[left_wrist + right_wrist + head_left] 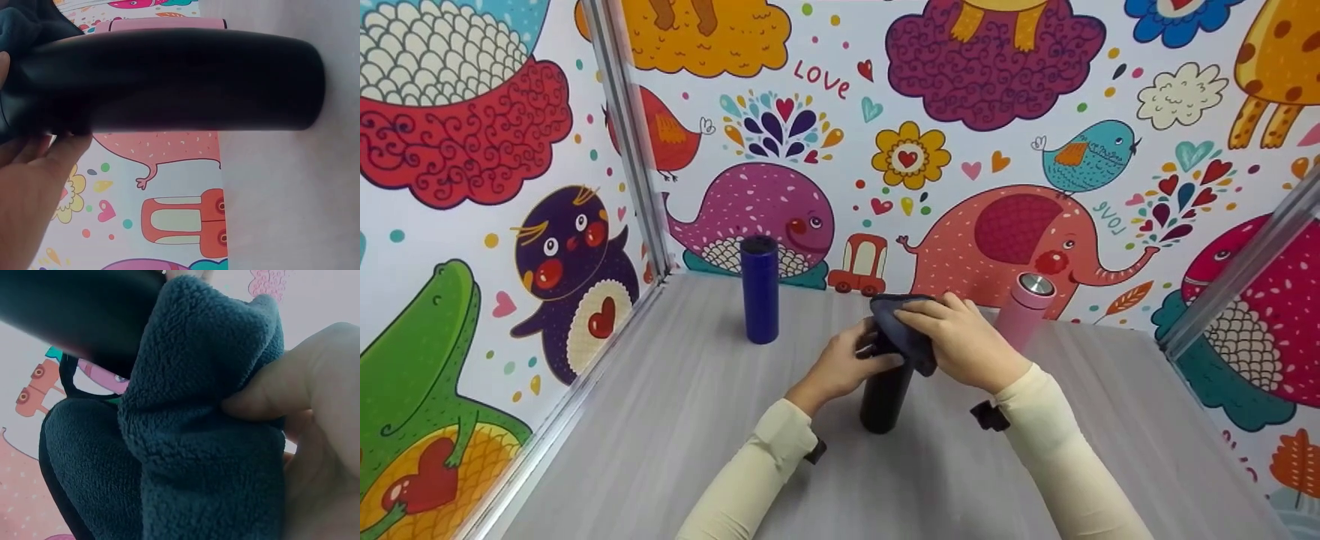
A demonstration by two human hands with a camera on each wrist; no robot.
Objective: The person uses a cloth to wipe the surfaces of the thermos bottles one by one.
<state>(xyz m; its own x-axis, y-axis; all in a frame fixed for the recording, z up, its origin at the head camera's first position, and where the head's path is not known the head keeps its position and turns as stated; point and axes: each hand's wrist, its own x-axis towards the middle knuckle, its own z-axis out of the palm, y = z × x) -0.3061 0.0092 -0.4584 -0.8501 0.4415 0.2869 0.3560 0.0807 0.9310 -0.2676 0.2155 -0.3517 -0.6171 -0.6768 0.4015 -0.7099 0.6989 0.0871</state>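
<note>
A black bottle (883, 401) is in front of me, roughly upright. Its top is hidden under a dark blue-grey fleecy cloth (903, 334). My left hand (844, 361) holds the bottle near its upper end, thumb in front and fingers on the far side. With my right hand (969, 343) I grip the cloth over the bottle's top. The right wrist view shows the thumb pressing into the folded cloth (191, 399), which is bunched against the end of the bottle (84, 315). A loop hangs from the cloth's edge. In the left wrist view the bottle's smooth side (197, 79) is bare.
A blue bottle (761, 292) stands at the back left of the grey table (675, 420). Behind my right hand stands a pink bottle (1021, 315) with a silver-topped lid, partly covered. Walls with printed cartoon animals (780, 202) enclose the table at the back and sides.
</note>
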